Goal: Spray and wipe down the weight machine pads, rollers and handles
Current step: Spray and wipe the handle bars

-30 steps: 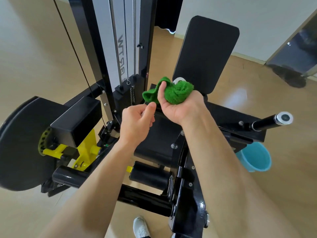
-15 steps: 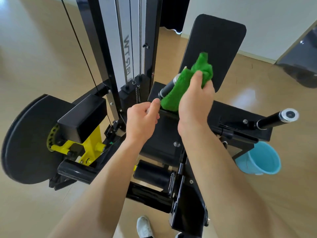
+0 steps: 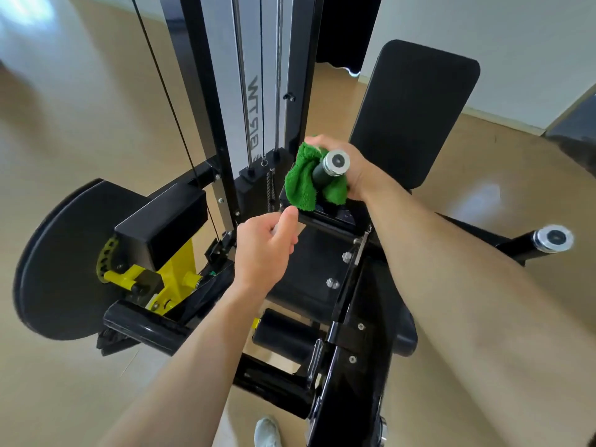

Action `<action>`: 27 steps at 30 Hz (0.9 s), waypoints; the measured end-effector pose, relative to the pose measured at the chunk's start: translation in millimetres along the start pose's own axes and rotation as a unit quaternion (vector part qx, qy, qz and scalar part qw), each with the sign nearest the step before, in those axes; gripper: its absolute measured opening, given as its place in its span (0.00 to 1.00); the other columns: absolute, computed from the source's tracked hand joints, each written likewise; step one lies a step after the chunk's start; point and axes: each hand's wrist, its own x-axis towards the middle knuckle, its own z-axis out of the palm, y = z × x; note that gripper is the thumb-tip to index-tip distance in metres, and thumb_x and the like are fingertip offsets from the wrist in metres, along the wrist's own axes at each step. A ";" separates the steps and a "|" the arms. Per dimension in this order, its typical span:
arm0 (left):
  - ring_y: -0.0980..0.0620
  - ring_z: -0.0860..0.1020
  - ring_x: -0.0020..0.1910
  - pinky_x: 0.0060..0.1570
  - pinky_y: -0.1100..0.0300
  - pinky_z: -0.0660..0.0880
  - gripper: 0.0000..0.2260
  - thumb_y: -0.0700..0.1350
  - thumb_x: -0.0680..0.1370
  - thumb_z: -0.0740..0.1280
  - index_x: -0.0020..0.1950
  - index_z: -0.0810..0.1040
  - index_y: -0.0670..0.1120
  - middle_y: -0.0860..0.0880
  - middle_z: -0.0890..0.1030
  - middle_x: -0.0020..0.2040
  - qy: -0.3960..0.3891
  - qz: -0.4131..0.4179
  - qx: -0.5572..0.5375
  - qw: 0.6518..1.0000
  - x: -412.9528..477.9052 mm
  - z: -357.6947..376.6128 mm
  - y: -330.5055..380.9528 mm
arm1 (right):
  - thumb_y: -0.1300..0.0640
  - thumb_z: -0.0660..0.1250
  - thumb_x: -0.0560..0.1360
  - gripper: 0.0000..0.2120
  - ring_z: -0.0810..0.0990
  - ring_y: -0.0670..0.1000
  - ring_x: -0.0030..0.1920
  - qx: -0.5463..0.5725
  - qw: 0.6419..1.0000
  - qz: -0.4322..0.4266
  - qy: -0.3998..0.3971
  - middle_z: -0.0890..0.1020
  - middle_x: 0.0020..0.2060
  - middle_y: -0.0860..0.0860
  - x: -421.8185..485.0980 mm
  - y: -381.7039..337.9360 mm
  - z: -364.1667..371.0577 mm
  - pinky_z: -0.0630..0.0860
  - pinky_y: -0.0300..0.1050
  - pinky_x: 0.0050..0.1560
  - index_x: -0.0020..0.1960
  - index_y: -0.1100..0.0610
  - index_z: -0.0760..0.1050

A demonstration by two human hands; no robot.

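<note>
Our right hand (image 3: 353, 171) grips the green cloth (image 3: 300, 188), with the fingers curled round it and round the handle (image 3: 318, 175). Only the chrome end cap (image 3: 337, 162) and a short black section of the handle show outside the cloth. Our left hand (image 3: 264, 246) hangs just below the cloth, fingers curled, thumb laid on the forefinger. We cannot tell whether it holds anything.

The back pad (image 3: 416, 117) stands tilted behind the right hand. The seat pad (image 3: 309, 269) lies under both hands, and our forearms cover part of it. A second handle (image 3: 548, 238) projects at the right, well apart, beyond the right forearm. The weight-stack tower (image 3: 248, 75) rises just left of the cloth. Its white panel carries sideways lettering: "WT" is legible, the remaining characters are not. Further left sit a black disc cover (image 3: 58, 262) and a yellow adjuster bracket (image 3: 171, 275). A roller pad (image 3: 283, 337) lies below the seat pad. A pale shoe (image 3: 267, 430) shows at the bottom edge.
</note>
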 end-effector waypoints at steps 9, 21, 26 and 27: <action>0.54 0.73 0.25 0.39 0.75 0.72 0.28 0.52 0.84 0.60 0.31 0.78 0.36 0.41 0.78 0.26 0.024 0.017 0.035 0.999 -9.4 0.9 20.0 | 0.48 0.66 0.75 0.13 0.79 0.58 0.44 0.161 0.982 -0.095 0.000 0.80 0.37 0.55 -23.0 2.2 -6.3 0.77 0.58 0.55 0.40 0.56 0.79; 0.51 0.74 0.23 0.28 0.61 0.73 0.28 0.51 0.86 0.61 0.31 0.77 0.36 0.40 0.77 0.25 0.076 0.011 0.014 0.997 -67.7 49.6 66.5 | 0.41 0.63 0.80 0.19 0.83 0.58 0.54 0.230 0.957 -0.041 0.169 0.83 0.50 0.57 -76.6 15.5 -8.8 0.77 0.59 0.63 0.51 0.57 0.80; 0.49 0.74 0.24 0.28 0.59 0.72 0.28 0.52 0.85 0.61 0.30 0.76 0.34 0.43 0.76 0.23 0.060 0.013 -0.015 0.998 -100.5 89.5 87.2 | 0.45 0.64 0.80 0.21 0.84 0.55 0.47 0.159 0.972 -0.074 0.154 0.84 0.46 0.58 -152.1 39.7 -61.7 0.81 0.52 0.52 0.54 0.63 0.82; 0.49 0.74 0.24 0.28 0.59 0.72 0.29 0.52 0.84 0.61 0.30 0.76 0.35 0.43 0.76 0.23 0.055 0.016 -0.012 0.998 -108.4 98.7 90.5 | 0.45 0.64 0.80 0.21 0.84 0.54 0.45 0.137 0.976 -0.068 0.157 0.84 0.44 0.58 -168.2 48.8 -74.5 0.80 0.50 0.49 0.53 0.64 0.81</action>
